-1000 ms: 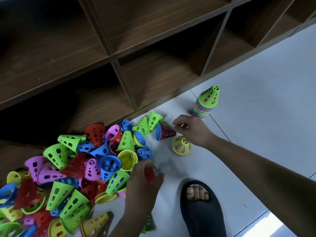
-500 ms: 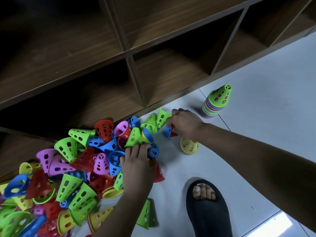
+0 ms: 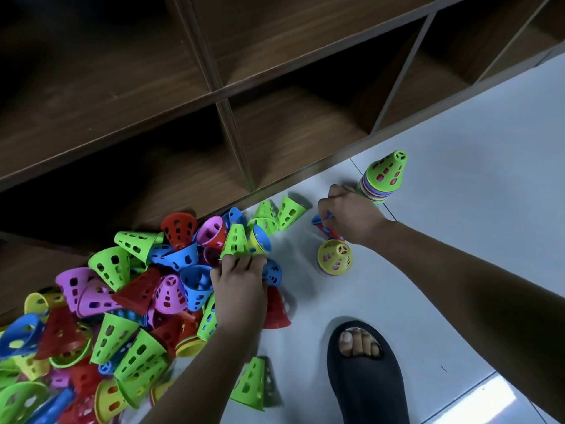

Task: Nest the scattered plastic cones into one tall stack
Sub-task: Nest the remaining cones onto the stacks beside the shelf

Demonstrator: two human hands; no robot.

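Early days tbh: one short stack point(image 3: 383, 179) up, huge pile point(image 3: 122, 301) to go. Right hand point(image 3: 351, 217) has its grip around a red-and-blue pair point(image 3: 325, 229); left hand point(image 3: 241, 292) lies flat on the pile, holding nothing.

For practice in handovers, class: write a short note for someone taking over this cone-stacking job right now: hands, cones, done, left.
Left hand: open, resting on the loose pile.
Right hand: grips nested blue and red cones beside the tall stack, green on top.
Done: that stack and a short yellow-topped stack near it.
Left: most cones lie loose; both stacks need joining.
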